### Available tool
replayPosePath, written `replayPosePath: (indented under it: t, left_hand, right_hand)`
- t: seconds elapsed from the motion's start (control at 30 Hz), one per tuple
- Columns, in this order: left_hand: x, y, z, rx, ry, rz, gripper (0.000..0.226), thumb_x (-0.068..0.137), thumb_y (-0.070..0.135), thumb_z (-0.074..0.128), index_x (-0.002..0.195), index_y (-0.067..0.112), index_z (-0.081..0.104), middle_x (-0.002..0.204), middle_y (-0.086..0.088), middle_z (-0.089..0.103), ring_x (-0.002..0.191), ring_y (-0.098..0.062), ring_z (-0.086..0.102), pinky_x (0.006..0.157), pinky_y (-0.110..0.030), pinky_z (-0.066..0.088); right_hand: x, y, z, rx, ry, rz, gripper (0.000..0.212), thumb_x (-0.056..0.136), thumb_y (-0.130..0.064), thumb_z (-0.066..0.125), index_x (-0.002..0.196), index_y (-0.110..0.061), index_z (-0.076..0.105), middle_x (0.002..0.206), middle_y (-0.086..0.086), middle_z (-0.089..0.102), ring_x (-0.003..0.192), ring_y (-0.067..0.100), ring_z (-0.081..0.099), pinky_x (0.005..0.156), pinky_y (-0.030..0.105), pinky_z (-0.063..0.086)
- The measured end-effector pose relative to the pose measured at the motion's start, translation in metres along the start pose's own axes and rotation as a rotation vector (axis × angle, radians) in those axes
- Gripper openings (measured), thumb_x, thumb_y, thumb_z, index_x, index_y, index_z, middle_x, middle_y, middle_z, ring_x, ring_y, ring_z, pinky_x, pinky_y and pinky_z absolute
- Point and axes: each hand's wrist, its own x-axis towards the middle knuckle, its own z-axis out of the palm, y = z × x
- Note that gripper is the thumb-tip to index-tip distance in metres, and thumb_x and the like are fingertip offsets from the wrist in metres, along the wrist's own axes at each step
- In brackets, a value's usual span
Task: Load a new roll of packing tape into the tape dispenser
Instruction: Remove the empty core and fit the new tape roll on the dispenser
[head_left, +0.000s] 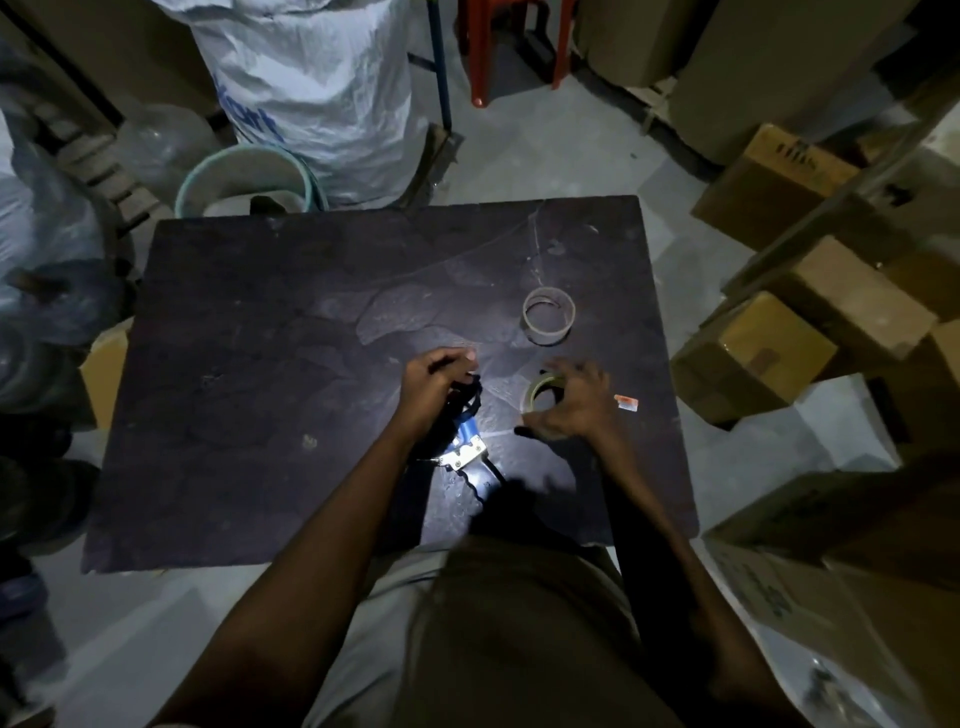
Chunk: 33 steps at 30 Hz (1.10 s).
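- Centrally, the left hand (436, 382) is curled closed around the black front part of the tape dispenser (460, 431), fingers wrapped over the top of it.
- The dispenser lies on the dark table (249, 364), its blue body and bright metal plate showing just below the left wrist, with the handle pointing back toward the person.
- Just to the right, the right hand (574, 402) arches over the new roll of packing tape (540, 392); its fingers are spread apart around the roll's rim, and whether they actually press on the roll cannot be told in the dim light.
- The tape roll rests on the table, near the dispenser but apart from it, its open centre partly visible under the fingers.
- A small orange and white tag (626, 402) lies on the table just beside the right hand, on its outer side.
- Farther toward the table's far edge stands an empty cardboard tape core (548, 316), well apart from both hands.
- Beyond the table, a white woven sack (311, 78) stands upright next to a pale bucket (244, 179).
- Cardboard boxes (769, 358) are stacked along the right side of the room.
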Motion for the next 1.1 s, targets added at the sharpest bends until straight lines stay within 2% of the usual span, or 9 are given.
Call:
replayPosePath:
  t: [0.1, 0.27, 0.37, 0.47, 0.57, 0.67, 0.77, 0.9, 1.1]
  left_hand:
    - [-0.004, -0.004, -0.004, 0.002, 0.004, -0.035, 0.02, 0.091, 0.006, 0.07, 0.107, -0.005, 0.07, 0.093, -0.021, 0.067, 0.06, -0.01, 0.064, 0.051, -0.015, 0.049]
    - [-0.015, -0.003, -0.015, -0.06, -0.023, -0.061, 0.019, 0.091, 0.003, 0.069, 0.107, -0.008, 0.068, 0.086, -0.019, 0.064, 0.053, -0.013, 0.059, 0.043, -0.015, 0.042]
    - [-0.022, -0.006, -0.023, 0.053, -0.077, -0.058, 0.023, 0.088, 0.003, 0.073, 0.11, 0.0, 0.073, 0.088, -0.014, 0.071, 0.063, -0.013, 0.065, 0.05, -0.017, 0.047]
    - [-0.031, -0.012, -0.026, 0.213, -0.221, 0.075, 0.047, 0.081, 0.002, 0.081, 0.126, 0.008, 0.068, 0.106, -0.011, 0.072, 0.084, -0.012, 0.068, 0.071, -0.018, 0.054]
    - [-0.041, -0.013, -0.026, 0.239, -0.31, 0.216, 0.07, 0.075, -0.004, 0.084, 0.137, 0.017, 0.06, 0.12, -0.01, 0.07, 0.098, -0.013, 0.068, 0.086, -0.022, 0.055]
    - [-0.047, -0.008, -0.028, 0.223, -0.286, 0.294, 0.07, 0.076, -0.004, 0.082, 0.136, 0.024, 0.059, 0.129, 0.003, 0.067, 0.106, -0.006, 0.067, 0.086, -0.017, 0.051]
    - [-0.049, -0.007, -0.036, 0.176, -0.253, 0.283, 0.068, 0.078, -0.002, 0.082, 0.139, 0.02, 0.06, 0.128, 0.002, 0.069, 0.103, -0.006, 0.068, 0.086, -0.023, 0.056]
    - [-0.054, -0.005, -0.046, 0.047, -0.221, 0.225, 0.061, 0.081, -0.005, 0.078, 0.133, 0.023, 0.063, 0.121, -0.009, 0.072, 0.094, -0.022, 0.071, 0.067, -0.029, 0.063]
    - [-0.058, -0.002, -0.058, -0.044, -0.2, 0.16, 0.043, 0.088, 0.002, 0.073, 0.13, 0.012, 0.068, 0.116, -0.01, 0.075, 0.086, -0.032, 0.075, 0.058, -0.033, 0.063]
  right_hand:
    - [-0.017, -0.003, 0.012, 0.004, 0.055, 0.014, 0.105, 0.039, -0.07, 0.074, 0.137, -0.038, 0.055, 0.146, 0.002, 0.049, 0.134, 0.032, 0.042, 0.105, 0.049, 0.046]
    - [-0.033, -0.028, 0.004, 0.095, 0.169, 0.052, 0.083, 0.062, -0.032, 0.091, 0.139, -0.031, 0.058, 0.136, 0.008, 0.053, 0.127, 0.034, 0.051, 0.098, 0.036, 0.047]
    - [-0.035, -0.041, 0.003, 0.472, 0.225, 0.101, 0.072, 0.069, -0.022, 0.096, 0.133, -0.022, 0.062, 0.121, 0.006, 0.059, 0.107, 0.025, 0.061, 0.082, 0.022, 0.045]
    - [-0.041, -0.062, 0.002, 0.932, 0.194, 0.204, 0.064, 0.074, -0.02, 0.096, 0.128, -0.02, 0.06, 0.114, 0.0, 0.066, 0.102, 0.023, 0.07, 0.087, 0.046, 0.063]
    - [-0.049, -0.082, 0.0, 1.135, 0.054, 0.277, 0.063, 0.078, -0.032, 0.093, 0.128, -0.026, 0.056, 0.115, 0.0, 0.07, 0.097, 0.021, 0.073, 0.079, 0.052, 0.065]
    - [-0.053, -0.089, 0.002, 1.129, -0.012, 0.252, 0.07, 0.077, -0.042, 0.092, 0.134, -0.024, 0.055, 0.124, 0.007, 0.071, 0.106, 0.029, 0.075, 0.078, 0.058, 0.065]
    - [-0.057, -0.093, 0.001, 1.13, -0.037, 0.222, 0.064, 0.082, -0.044, 0.088, 0.135, -0.021, 0.06, 0.129, 0.009, 0.071, 0.108, 0.032, 0.075, 0.074, 0.055, 0.066]
    - [-0.064, -0.092, 0.0, 1.057, -0.079, 0.187, 0.051, 0.089, -0.043, 0.082, 0.132, -0.023, 0.063, 0.127, 0.008, 0.074, 0.11, 0.029, 0.075, 0.08, 0.052, 0.066]
    - [-0.076, -0.097, 0.007, 0.927, -0.128, 0.101, 0.084, 0.073, -0.031, 0.096, 0.141, -0.029, 0.047, 0.126, -0.003, 0.065, 0.107, 0.029, 0.074, 0.08, 0.054, 0.066]
